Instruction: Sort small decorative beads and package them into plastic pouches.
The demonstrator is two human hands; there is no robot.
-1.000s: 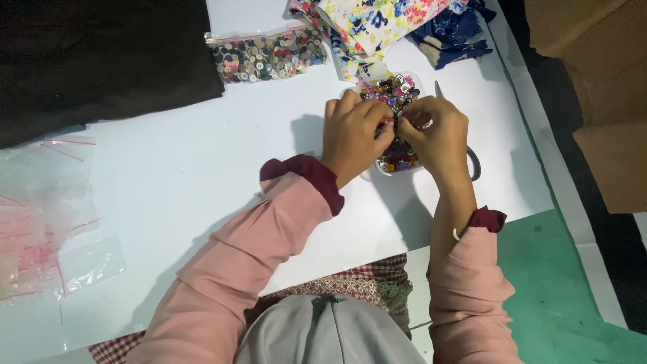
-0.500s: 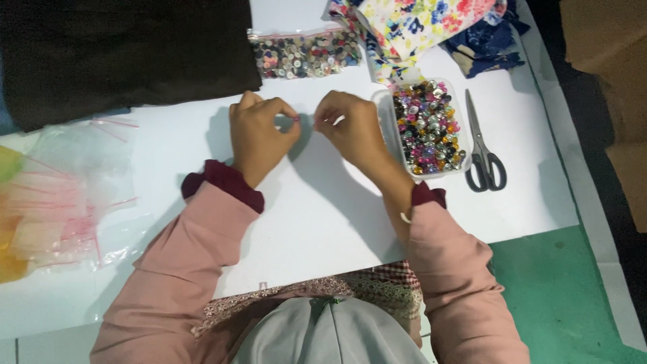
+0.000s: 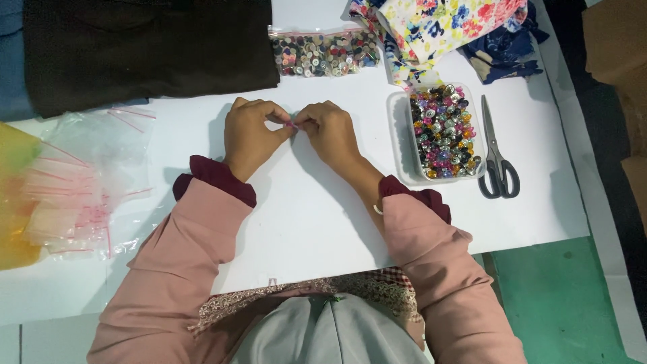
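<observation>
Both hands meet over the middle of the white table (image 3: pixel 317 222), fingertips pinched together on one tiny pink piece (image 3: pixel 290 124) — too small to say whether it is a bead or a button. The left hand (image 3: pixel 251 135) closes on it from the left, the right hand (image 3: pixel 331 133) from the right, so the piece sits exactly between the two grips, neither hand nearer than the other. Its long axis cannot be made out; thumbs and forefingers cover nearly all of it.

Just to the right of the right hand stands a clear plastic tray (image 3: pixel 396 145) heaped with mixed coloured beads, its long side running away from the person. The right hand is plainly the nearer one to it. Grey scissors (image 3: pixel 497 158) lie just beyond the tray, blades pointing away, parallel to its long side.

Farther back, a zip bag of buttons (image 3: pixel 323 54) lies close behind the hands, with dark brown cloth (image 3: pixel 148 47) to its left and floral fabric (image 3: pixel 445 27) to its right. A loose pile of small clear zip bags (image 3: pixel 81 182) lies well to the left, near the left elbow.

Bare tabletop shows under and in front of the hands — between the pink sleeves and out to the near edge.
</observation>
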